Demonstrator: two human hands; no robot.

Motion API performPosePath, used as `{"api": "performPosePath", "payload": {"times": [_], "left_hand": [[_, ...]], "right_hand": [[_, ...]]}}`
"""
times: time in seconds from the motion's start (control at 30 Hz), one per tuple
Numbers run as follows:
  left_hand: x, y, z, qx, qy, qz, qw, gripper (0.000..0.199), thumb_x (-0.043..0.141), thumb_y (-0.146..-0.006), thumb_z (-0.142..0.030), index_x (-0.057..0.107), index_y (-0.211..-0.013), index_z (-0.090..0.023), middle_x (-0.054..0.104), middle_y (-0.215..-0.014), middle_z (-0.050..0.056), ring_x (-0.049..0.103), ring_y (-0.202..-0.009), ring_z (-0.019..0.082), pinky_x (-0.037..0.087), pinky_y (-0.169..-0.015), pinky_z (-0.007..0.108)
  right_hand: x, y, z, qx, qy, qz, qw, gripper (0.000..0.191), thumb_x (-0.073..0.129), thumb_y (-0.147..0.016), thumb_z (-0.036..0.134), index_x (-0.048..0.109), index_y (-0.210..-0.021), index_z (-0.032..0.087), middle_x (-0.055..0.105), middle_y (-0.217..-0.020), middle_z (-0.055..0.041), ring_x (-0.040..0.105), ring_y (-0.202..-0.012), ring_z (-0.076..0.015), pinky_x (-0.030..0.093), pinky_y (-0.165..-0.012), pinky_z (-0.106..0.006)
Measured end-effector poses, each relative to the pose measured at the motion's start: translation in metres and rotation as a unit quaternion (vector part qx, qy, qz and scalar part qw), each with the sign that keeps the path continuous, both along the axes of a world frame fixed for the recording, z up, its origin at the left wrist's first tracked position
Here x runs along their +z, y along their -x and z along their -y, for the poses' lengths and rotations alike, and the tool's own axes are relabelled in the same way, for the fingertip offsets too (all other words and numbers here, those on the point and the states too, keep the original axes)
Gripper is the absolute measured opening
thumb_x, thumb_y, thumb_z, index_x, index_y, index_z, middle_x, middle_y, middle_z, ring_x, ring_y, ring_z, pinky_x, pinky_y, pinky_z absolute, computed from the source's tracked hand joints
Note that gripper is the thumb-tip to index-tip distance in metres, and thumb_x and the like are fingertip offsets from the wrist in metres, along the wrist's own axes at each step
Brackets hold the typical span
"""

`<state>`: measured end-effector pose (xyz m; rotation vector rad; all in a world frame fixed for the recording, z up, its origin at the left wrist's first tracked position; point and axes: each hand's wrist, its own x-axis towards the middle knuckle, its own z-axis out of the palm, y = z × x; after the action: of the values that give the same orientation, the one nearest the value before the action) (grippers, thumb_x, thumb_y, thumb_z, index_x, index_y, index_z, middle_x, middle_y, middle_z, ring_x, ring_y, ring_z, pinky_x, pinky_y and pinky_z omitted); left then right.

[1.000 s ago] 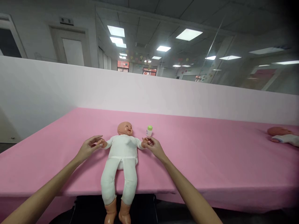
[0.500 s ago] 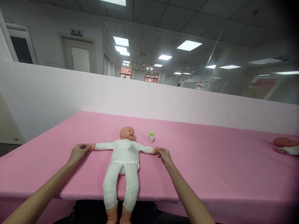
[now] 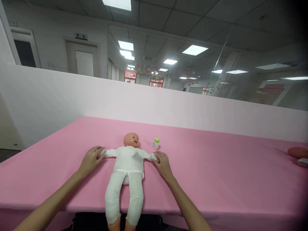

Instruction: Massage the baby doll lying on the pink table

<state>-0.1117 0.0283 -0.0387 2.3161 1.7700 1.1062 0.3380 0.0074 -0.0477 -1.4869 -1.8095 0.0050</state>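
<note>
A baby doll (image 3: 130, 161) in a white top and white trousers lies on its back, arms stretched out sideways and feet past the front edge of the pink table (image 3: 204, 173). My left hand (image 3: 91, 158) is closed around the doll's forearm on the left, covering its hand. On the other side my right hand (image 3: 163, 162) grips the doll's other forearm near the wrist, hiding that hand too. Just beyond my right hand, a small bottle (image 3: 156, 143) with a green cap stands upright beside the doll's head.
At the far right edge lies part of a second doll (image 3: 297, 152), cut off by the frame. A low white partition (image 3: 149, 102) runs along the back of the table, with glass above it. Doors stand behind at the left.
Both my hands have moved inward from the doll's hands onto its forearms. The view has tilted slightly, so the doll's feet show less.
</note>
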Motion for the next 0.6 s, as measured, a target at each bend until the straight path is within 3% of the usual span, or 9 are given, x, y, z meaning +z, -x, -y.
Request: {"api": "performPosePath", "payload": {"times": [0.1, 0.23, 0.37, 0.6], "left_hand": [[0.006, -0.026, -0.009, -0.107, 0.029, -0.021, 0.994, 0.038, 0.056, -0.095, -0.052, 0.074, -0.116, -0.026, 0.075, -0.119, 0.008, 0.068, -0.109, 0.03, 0.05, -0.093, 0.038], [0.01, -0.049, -0.027, -0.162, 0.043, -0.023, 0.986, 0.029, 0.052, -0.097, -0.034, 0.077, -0.109, -0.027, 0.078, -0.108, 0.007, 0.07, -0.101, 0.028, 0.05, -0.089, 0.036], [0.007, -0.056, -0.041, -0.153, 0.037, -0.033, 0.987, 0.035, 0.048, -0.092, -0.017, 0.078, -0.106, -0.028, 0.078, -0.11, 0.005, 0.069, -0.103, 0.026, 0.049, -0.086, 0.034], [0.012, -0.061, -0.044, -0.103, 0.066, -0.03, 0.992, 0.036, 0.048, -0.089, -0.016, 0.079, -0.103, -0.027, 0.077, -0.114, 0.007, 0.069, -0.103, 0.027, 0.048, -0.086, 0.035]], "right_hand": [[0.009, 0.023, -0.008, 0.087, 0.033, 0.113, 0.989, 0.037, 0.061, -0.096, 0.033, 0.065, -0.131, 0.024, 0.069, -0.133, -0.0113, 0.06, -0.124, -0.0311, 0.042, -0.107, -0.048], [0.018, 0.047, -0.024, 0.132, 0.042, 0.146, 0.98, 0.033, 0.055, -0.096, 0.021, 0.067, -0.126, 0.024, 0.074, -0.122, -0.0076, 0.066, -0.111, -0.0268, 0.047, -0.095, -0.039], [0.022, 0.057, -0.037, 0.134, 0.048, 0.097, 0.985, 0.032, 0.048, -0.096, 0.017, 0.071, -0.117, 0.024, 0.077, -0.11, -0.0059, 0.069, -0.099, -0.0244, 0.048, -0.086, -0.034], [0.033, 0.069, -0.038, 0.111, 0.071, 0.052, 0.99, 0.031, 0.046, -0.098, 0.021, 0.074, -0.112, 0.024, 0.078, -0.11, -0.0058, 0.07, -0.1, -0.0248, 0.049, -0.085, -0.034]]}}
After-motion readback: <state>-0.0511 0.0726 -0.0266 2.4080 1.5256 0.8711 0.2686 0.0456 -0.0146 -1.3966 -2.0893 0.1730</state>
